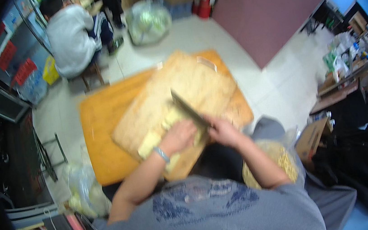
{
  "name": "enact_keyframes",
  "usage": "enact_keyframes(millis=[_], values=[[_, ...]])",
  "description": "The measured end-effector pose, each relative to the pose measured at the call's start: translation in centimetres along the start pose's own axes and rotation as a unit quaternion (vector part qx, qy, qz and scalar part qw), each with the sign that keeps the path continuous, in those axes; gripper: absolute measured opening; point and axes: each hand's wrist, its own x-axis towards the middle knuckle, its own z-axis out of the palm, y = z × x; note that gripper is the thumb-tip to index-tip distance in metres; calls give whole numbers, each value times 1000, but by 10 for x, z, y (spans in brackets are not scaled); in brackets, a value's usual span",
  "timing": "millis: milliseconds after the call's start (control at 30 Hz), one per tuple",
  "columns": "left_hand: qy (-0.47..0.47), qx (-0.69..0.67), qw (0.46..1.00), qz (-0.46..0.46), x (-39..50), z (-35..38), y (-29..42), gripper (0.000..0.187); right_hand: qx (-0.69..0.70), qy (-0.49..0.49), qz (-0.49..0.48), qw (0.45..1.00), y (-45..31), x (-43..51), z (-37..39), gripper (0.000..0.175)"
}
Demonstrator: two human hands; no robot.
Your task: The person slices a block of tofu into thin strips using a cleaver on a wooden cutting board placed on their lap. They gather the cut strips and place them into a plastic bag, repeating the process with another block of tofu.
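Observation:
A wooden cutting board (173, 82) lies at an angle on an orange wooden table (103, 124). In my right hand (223, 131) is the handle of a wide-bladed knife (188, 109), its blade pointing up and left over the board. My left hand (179, 136), with a band at the wrist, rests on pale yellow food pieces (170, 116) beside the blade; whether its fingers grip any is hidden by blur. More pale yellow pieces (148, 143) lie on the board left of that hand. What the food is cannot be told.
A clear bag of small yellow pieces (277, 159) stands by my right side. Another filled plastic bag (87, 190) is at the lower left. Beyond the table, a person in a white top (71, 39) sits on a stool near a large plastic bag (148, 22). Cluttered shelves (361, 57) stand right.

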Motion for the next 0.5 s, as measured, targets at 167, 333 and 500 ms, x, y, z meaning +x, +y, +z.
enact_keyframes(millis=[167,333,500], values=[[0,53,999,-7,7,-6,13,24,11,-24,34,999,-22,-1,-16,55],[1,64,998,-11,3,-4,18,27,29,-30,45,998,-29,-4,-15,56],[24,111,993,-18,-2,6,10,21,52,-5,4,999,-3,5,2,53]])
